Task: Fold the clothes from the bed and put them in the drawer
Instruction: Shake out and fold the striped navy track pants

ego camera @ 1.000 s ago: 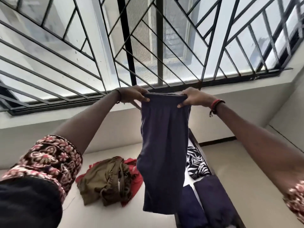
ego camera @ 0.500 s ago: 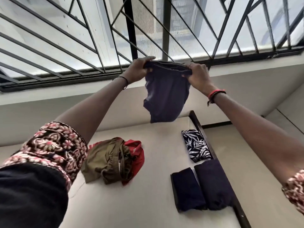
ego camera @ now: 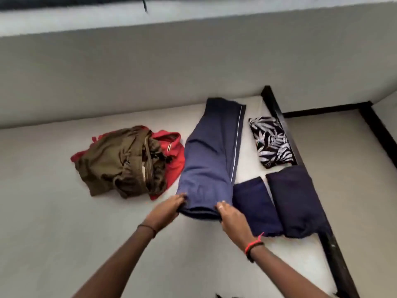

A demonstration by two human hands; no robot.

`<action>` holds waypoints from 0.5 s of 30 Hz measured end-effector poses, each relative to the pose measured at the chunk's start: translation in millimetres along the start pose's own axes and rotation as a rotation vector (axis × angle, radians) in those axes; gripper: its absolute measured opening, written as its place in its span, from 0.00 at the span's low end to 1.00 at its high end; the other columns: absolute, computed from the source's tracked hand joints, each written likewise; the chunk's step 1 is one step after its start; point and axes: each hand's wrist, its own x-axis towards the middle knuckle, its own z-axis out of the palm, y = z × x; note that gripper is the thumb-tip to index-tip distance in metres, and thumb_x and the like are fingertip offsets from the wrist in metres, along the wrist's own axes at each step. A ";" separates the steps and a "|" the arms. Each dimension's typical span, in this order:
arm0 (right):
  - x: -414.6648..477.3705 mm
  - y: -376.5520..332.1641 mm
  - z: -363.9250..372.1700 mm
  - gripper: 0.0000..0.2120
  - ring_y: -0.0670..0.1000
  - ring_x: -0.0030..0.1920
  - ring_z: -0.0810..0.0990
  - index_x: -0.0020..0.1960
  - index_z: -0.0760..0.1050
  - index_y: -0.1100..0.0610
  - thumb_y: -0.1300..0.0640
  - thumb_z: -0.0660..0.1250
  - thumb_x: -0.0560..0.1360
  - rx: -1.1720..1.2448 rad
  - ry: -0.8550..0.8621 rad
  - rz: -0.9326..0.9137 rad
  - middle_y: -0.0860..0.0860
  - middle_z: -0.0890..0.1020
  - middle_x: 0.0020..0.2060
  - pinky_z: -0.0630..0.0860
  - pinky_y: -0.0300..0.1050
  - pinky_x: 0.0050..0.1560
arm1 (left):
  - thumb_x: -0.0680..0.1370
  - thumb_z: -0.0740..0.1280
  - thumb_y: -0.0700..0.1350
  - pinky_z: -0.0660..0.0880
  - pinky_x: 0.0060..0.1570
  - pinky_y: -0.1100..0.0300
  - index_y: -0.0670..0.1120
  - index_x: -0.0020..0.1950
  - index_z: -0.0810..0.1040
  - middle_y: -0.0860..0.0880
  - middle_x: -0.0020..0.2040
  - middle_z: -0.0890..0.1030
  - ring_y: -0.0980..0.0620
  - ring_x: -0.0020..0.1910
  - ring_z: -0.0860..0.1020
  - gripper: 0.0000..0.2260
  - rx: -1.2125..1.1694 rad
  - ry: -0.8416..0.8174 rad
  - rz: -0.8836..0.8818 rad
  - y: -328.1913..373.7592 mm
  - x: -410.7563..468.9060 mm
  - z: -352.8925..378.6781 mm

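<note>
**Trousers laid flat, two pieces waiting**

The left hand (ego camera: 169, 206) pinches the near left corner of the trousers (ego camera: 209, 160), fingers curled over the cloth edge. The right hand (ego camera: 231, 214) pinches the near right corner in the same way. Neither thumb shows. Both arms reach forward from the bottom of the view and converge a little, with the wrists low over the bed (ego camera: 64, 211) and the backs of the hands up.

The trousers lie on the bed, doubled lengthwise and running away from the hands toward the wall, with a pale stripe along their right edge.

To their right lie three finished pieces. A small navy fold (ego camera: 256, 207) is just beside the trousers, a large navy fold (ego camera: 294, 201) lies against the frame (ego camera: 277, 108), and a leaf-print fold (ego camera: 270, 140) is beyond them. To the left, an olive piece (ego camera: 116, 162) is heaped on a red piece (ego camera: 174, 155), both unfolded, and the red one reaches the trousers' left edge.

By this layout, three pieces look done, one is part folded and probably needs its crosswise folds, and two are untouched. The drawer is not in view, so the putting away seems wholly ahead.
</note>
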 end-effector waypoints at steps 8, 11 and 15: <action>-91.6 4.3 119.3 0.23 0.52 0.45 0.85 0.54 0.74 0.59 0.63 0.53 0.62 -0.112 -0.199 -0.015 0.53 0.85 0.45 0.75 0.43 0.55 | 0.59 0.77 0.40 0.75 0.45 0.70 0.46 0.61 0.72 0.51 0.55 0.83 0.56 0.50 0.82 0.32 -0.033 -0.041 -0.084 -21.6 -86.7 160.0; -106.0 -1.3 126.4 0.23 0.52 0.46 0.85 0.55 0.68 0.59 0.64 0.52 0.61 -0.139 -0.170 0.005 0.53 0.85 0.46 0.61 0.47 0.64 | 0.63 0.71 0.37 0.72 0.50 0.69 0.45 0.63 0.73 0.49 0.59 0.81 0.58 0.56 0.74 0.28 -0.076 0.039 -0.113 -22.7 -103.7 173.7; -125.4 -13.6 126.6 0.24 0.51 0.46 0.85 0.56 0.67 0.58 0.65 0.51 0.60 -0.147 -0.160 0.018 0.53 0.85 0.46 0.57 0.43 0.66 | 0.55 0.79 0.35 0.73 0.49 0.69 0.47 0.62 0.73 0.51 0.59 0.81 0.59 0.54 0.75 0.37 -0.076 -0.036 -0.158 -15.9 -126.9 174.3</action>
